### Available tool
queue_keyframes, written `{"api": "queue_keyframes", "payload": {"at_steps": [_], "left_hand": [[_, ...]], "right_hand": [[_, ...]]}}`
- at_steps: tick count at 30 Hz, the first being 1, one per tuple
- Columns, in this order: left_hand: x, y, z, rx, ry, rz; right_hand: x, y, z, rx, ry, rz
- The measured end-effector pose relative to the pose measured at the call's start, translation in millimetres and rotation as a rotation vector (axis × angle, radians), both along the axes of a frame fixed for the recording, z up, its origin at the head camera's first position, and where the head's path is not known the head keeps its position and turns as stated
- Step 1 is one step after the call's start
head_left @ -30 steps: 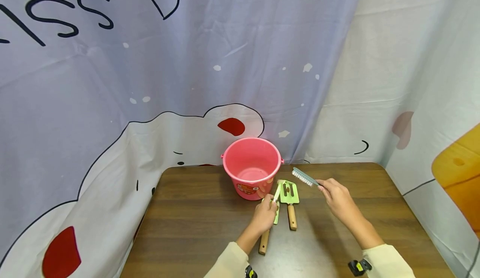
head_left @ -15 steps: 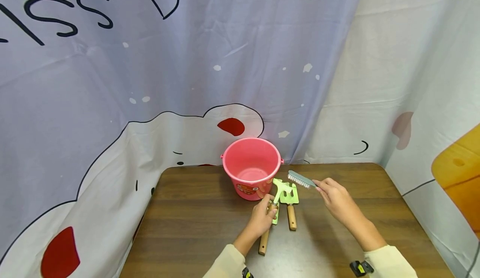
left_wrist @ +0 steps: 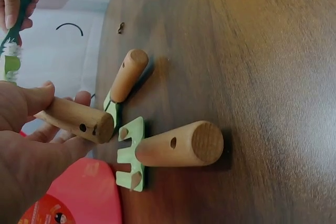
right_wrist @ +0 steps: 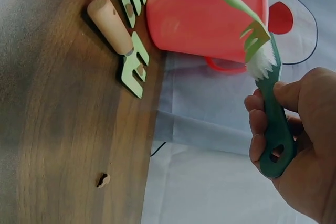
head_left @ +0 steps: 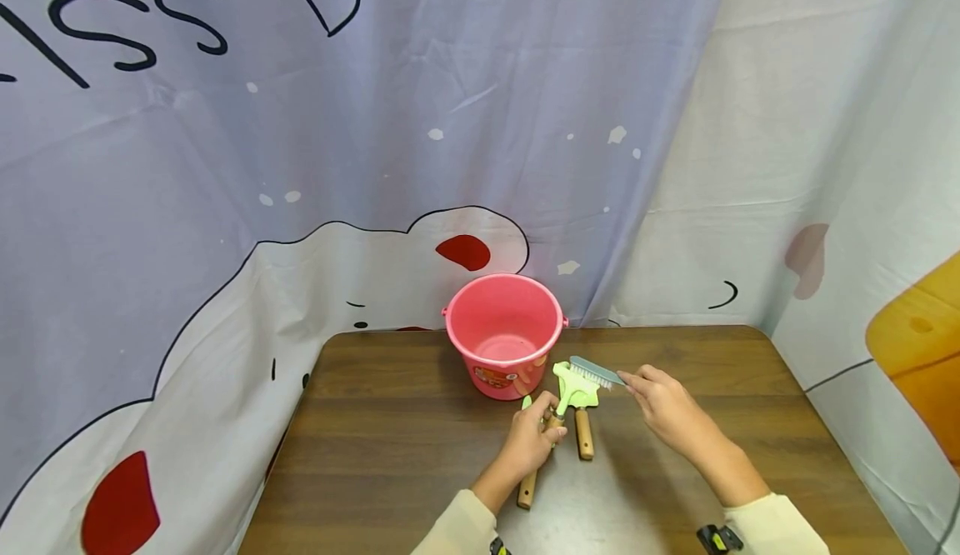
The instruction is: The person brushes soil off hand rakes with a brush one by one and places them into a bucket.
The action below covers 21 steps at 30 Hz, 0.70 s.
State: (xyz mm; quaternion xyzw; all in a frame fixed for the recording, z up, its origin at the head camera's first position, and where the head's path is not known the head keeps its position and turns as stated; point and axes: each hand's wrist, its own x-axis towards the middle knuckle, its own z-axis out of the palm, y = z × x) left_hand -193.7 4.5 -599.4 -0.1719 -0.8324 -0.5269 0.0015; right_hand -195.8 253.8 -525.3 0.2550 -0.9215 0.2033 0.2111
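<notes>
My left hand grips the wooden handle of a small garden rake with a light green pronged head, raised above the table. My right hand holds a brush by its teal handle. Its white bristles meet the rake's head in the right wrist view. Below lie two garden hand forks with light green heads and wooden handles: one fork beneath my left hand, the other fork just right of it. Brownish patches mark both fork heads.
Behind the tools, close to the table's far edge, stands a pink bucket. A small brown scrap lies on the wooden table. A printed curtain hangs right behind the table.
The rake in my left hand has swung up and right, turning its pronged head into view. My right hand has lowered the brush leftward, bringing its bristles onto that head.
</notes>
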Motion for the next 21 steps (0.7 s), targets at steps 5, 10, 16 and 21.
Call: {"api": "queue_keyframes", "payload": {"at_steps": [5,10,16,21], "left_hand": [[3.0,2.0,1.2,0.008,-0.005,-0.007],[4.5,3.3,3.6,0.001,-0.004,-0.003],[5.6,4.1,5.2,-0.017,-0.001,0.004],[5.1,6.3,9.8,-0.034,0.019,0.001]], "right_hand": [[-1.7,0,-4.1,0.016,0.026,0.003],[-4.4,3,-10.8,0.020,0.042,-0.003],[-6.5,6,-16.7,0.032,0.019,-0.027],[-5.8,9,-21.2,0.070,-0.069,-0.068]]}}
